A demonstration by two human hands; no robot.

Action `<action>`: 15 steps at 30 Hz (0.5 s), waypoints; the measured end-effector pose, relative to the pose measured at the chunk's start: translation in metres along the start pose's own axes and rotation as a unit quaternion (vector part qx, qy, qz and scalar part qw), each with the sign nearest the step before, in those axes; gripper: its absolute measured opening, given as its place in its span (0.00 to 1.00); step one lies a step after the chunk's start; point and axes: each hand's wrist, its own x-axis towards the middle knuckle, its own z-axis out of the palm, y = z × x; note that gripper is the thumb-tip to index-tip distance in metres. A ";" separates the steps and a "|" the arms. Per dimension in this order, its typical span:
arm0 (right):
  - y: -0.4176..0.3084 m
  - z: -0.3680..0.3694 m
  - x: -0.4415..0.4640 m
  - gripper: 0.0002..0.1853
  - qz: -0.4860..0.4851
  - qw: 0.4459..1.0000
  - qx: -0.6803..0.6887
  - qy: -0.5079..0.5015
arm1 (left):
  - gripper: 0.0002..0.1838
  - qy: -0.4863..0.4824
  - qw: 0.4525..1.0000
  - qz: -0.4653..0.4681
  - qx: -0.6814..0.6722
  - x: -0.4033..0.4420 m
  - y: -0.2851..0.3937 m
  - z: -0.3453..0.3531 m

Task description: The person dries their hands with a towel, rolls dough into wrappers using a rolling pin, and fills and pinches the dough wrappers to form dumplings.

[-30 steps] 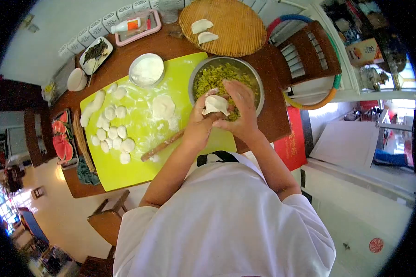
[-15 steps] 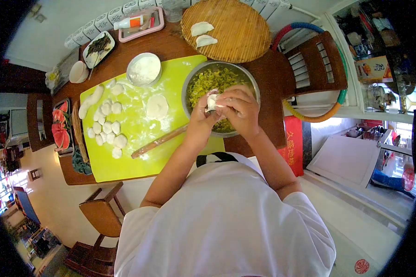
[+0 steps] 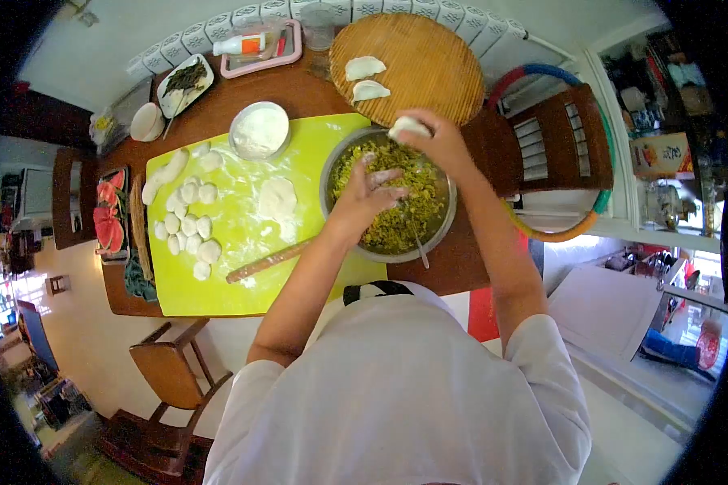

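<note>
Between the fingers of my right hand (image 3: 438,147) is a white folded dumpling (image 3: 410,127), held above the far rim of the metal bowl (image 3: 325,182). Floury and spread, the fingers of my left hand (image 3: 367,196) hover over the same bowl and hold nothing. Chopped green filling (image 3: 392,230) fills the bowl, and a spoon (image 3: 421,246) leans in it. Two finished dumplings (image 3: 367,68) lie on the round bamboo board (image 3: 429,56) beyond. Left of the bowl are a flat dough wrapper (image 3: 278,200) and a rolling pin (image 3: 271,262).
On the yellow-green mat (image 3: 178,295) sit several dough pieces (image 3: 190,222) and a dough roll (image 3: 165,176). A flour bowl (image 3: 259,130) stands at its far edge. Watermelon slices (image 3: 109,218) are at the left, a plate of dark food (image 3: 186,85) behind. A chair (image 3: 558,141) is at the right.
My hands have parted. The right one has carried the dumpling away toward the bamboo board, while the left has let go and opened over the bowl. The spoon now shows.
</note>
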 end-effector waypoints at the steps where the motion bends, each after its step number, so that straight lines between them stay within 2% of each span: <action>1: 0.007 -0.008 0.015 0.21 0.015 0.999 -0.035 0.019 | 0.34 0.008 0.999 0.005 0.041 -0.005 0.000 -0.004; 2: 0.012 -0.014 0.027 0.22 0.030 0.996 -0.069 0.039 | 0.34 0.014 0.999 0.007 0.041 -0.011 0.000 -0.012; 3: 0.018 -0.018 0.038 0.22 0.029 0.997 -0.068 0.033 | 0.29 0.023 0.998 0.003 0.055 -0.018 -0.002 -0.022; 4: 0.023 -0.021 0.048 0.22 0.016 0.990 -0.128 0.054 | 0.25 0.031 0.997 0.000 0.069 -0.023 -0.005 -0.033; 5: 0.028 -0.024 0.056 0.22 0.002 0.980 -0.186 0.075 | 0.25 0.036 0.997 0.000 0.068 -0.027 -0.009 -0.047; 8: 0.039 -0.024 0.072 0.22 0.006 0.978 -0.200 0.052 | 0.18 0.181 0.972 0.033 0.149 -0.048 -0.027 -0.105; 9: 0.052 -0.023 0.075 0.23 0.009 0.990 -0.133 0.043 | 0.17 0.229 0.953 0.042 0.192 -0.053 -0.032 -0.129; 10: 0.058 -0.024 0.075 0.23 0.008 0.992 -0.126 0.028 | 0.16 0.283 0.915 0.062 0.280 -0.057 -0.050 -0.168; 11: 0.062 -0.026 0.075 0.24 -0.023 0.983 -0.178 0.037 | 0.15 0.330 0.866 0.078 0.366 -0.059 -0.063 -0.197; 12: 0.062 -0.024 0.077 0.25 -0.058 0.970 -0.230 0.049 | 0.15 0.341 0.862 0.074 0.367 -0.063 -0.055 -0.202; 13: 0.059 -0.017 0.077 0.25 -0.062 0.972 -0.225 0.042 | 0.14 0.384 0.810 0.017 0.443 -0.066 -0.042 -0.202; 14: 0.055 -0.012 0.071 0.23 -0.133 0.933 -0.300 0.148 | 0.13 0.418 0.749 -0.039 0.513 -0.067 -0.034 -0.204; 15: 0.049 -0.009 0.063 0.21 -0.199 0.872 -0.369 0.254 | 0.13 0.421 0.747 -0.041 0.513 -0.064 -0.035 -0.212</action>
